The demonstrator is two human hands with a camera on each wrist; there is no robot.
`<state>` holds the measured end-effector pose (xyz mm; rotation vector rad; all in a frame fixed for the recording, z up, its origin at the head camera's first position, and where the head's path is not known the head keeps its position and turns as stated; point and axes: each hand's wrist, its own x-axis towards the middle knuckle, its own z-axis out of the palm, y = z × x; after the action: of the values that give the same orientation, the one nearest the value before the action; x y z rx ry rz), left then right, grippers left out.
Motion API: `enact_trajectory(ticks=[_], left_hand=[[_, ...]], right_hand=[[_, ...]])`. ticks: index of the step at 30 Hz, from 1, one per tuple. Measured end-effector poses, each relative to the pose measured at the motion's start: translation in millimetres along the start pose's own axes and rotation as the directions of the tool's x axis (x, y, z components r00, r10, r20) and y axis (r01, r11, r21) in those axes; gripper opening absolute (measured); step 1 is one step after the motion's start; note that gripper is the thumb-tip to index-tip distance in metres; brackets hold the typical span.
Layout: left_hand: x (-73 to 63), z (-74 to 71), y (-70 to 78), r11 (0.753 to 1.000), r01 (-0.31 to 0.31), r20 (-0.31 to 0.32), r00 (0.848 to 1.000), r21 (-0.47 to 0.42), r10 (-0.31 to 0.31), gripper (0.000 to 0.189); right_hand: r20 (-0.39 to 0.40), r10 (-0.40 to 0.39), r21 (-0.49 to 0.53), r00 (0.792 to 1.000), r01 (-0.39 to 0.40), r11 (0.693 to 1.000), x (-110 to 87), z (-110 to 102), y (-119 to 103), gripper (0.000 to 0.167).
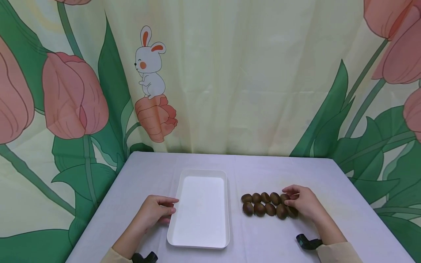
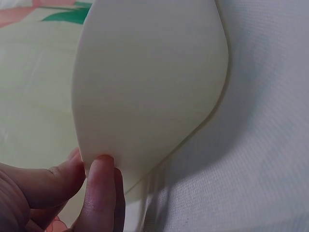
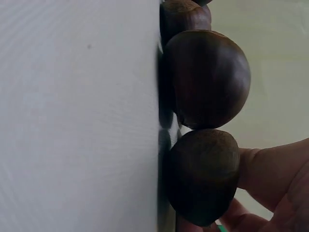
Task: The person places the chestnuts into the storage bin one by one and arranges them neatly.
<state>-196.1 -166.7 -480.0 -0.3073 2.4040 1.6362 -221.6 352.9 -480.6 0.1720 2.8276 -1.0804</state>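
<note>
A white rectangular tray (image 1: 200, 212) lies on the table, its inside bare. At its left side my left hand (image 1: 157, 211) pinches the rim. In the left wrist view the thumb (image 2: 53, 181) is at the rim's edge and a finger (image 2: 99, 188) lies on the tray's outer wall. To the tray's right, brown chestnuts (image 1: 270, 209) stand in two rows. My right hand (image 1: 304, 201) pinches the rightmost chestnut of the back row (image 1: 284, 197) between thumb and fingers. In the right wrist view, a front-row chestnut (image 3: 205, 176) partly hides those fingers.
A white cloth (image 1: 246, 244) covers the table. Behind it hangs a curtain (image 1: 246, 80) printed with tulips and a rabbit. Black wrist cameras sit below the left hand and beside the right wrist (image 1: 308, 242).
</note>
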Motion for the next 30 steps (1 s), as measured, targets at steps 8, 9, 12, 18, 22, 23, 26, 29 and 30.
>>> enact_trajectory(ticks=[8, 9, 12, 18, 22, 23, 26, 29, 30], left_hand=[[1.3, 1.5, 1.3, 1.000, 0.019, -0.001, 1.000, -0.003, -0.019, 0.032], [1.5, 1.7, 1.2, 1.000, 0.021, 0.000, 1.000, -0.005, -0.021, 0.032], [2.0, 2.0, 1.0, 1.000, 0.021, -0.003, 1.000, -0.007, -0.021, 0.032], [0.5, 1.4, 2.0, 1.000, 0.025, -0.009, 1.000, -0.007, -0.025, 0.030], [-1.0, 1.0, 2.3, 1.000, 0.029, -0.015, 0.999, 0.004, -0.028, 0.029], [-0.9, 0.9, 2.1, 1.000, 0.028, -0.016, 0.999, 0.006, -0.028, 0.028], [-1.2, 0.9, 2.4, 1.000, 0.025, -0.014, 1.000, 0.007, -0.025, 0.028], [-0.5, 0.7, 2.1, 1.000, 0.022, -0.009, 1.000, 0.008, -0.022, 0.029], [-0.6, 0.4, 2.3, 1.000, 0.022, -0.007, 1.000, 0.007, -0.022, 0.029]], right_hand=[[-0.025, 0.034, 0.026, 0.999, -0.034, 0.999, 0.5, 2, 1, 0.038], [-0.025, 0.034, 0.029, 0.999, -0.033, 0.999, 0.7, 2, 1, 0.037], [-0.026, 0.034, 0.045, 0.999, -0.033, 0.998, 1.4, 1, 1, 0.037], [-0.028, 0.045, 0.068, 0.999, -0.043, 0.997, 1.0, 0, -4, 0.037], [-0.029, 0.060, 0.070, 0.998, -0.058, 0.996, 1.9, -1, -5, 0.036], [-0.029, 0.064, 0.071, 0.998, -0.061, 0.996, 2.3, -2, -5, 0.037], [-0.032, 0.064, 0.077, 0.997, -0.061, 0.995, 3.2, -5, -6, 0.038], [-0.038, 0.057, 0.089, 0.998, -0.053, 0.995, 4.2, -8, -9, 0.039], [-0.039, 0.053, 0.096, 0.998, -0.049, 0.994, 4.5, -8, -10, 0.040]])
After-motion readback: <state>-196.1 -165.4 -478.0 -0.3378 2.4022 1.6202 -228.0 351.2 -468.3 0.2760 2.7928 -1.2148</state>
